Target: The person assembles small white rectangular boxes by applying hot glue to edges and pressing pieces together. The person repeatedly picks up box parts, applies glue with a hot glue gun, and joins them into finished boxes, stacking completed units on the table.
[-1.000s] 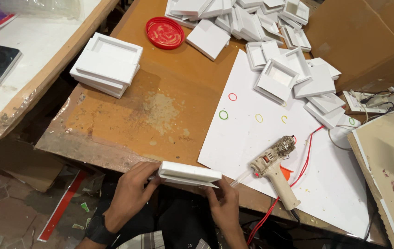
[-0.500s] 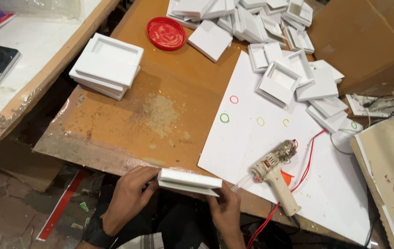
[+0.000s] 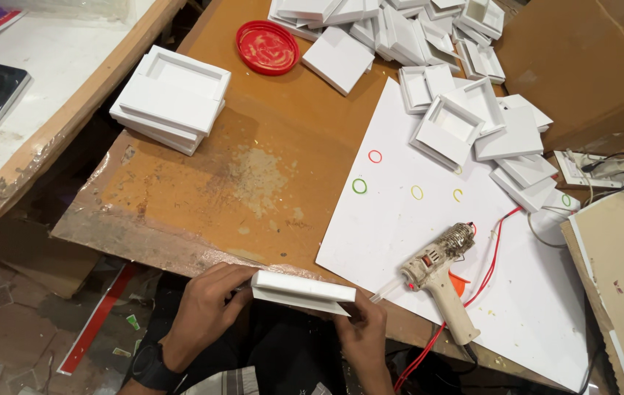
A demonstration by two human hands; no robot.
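While gripped by both hands, flat white foam-board tray (image 3: 303, 290).

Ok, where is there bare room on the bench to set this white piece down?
Free: the brown board between the stacked frames and white sheet, and the sheet's middle above the glue gun. Crowded: the far right corner, heaped with white frames.

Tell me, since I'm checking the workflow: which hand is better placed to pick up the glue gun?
Probably the right hand. It holds the white piece at the end beside the glue gun; the left hand grips the far end, farther away.
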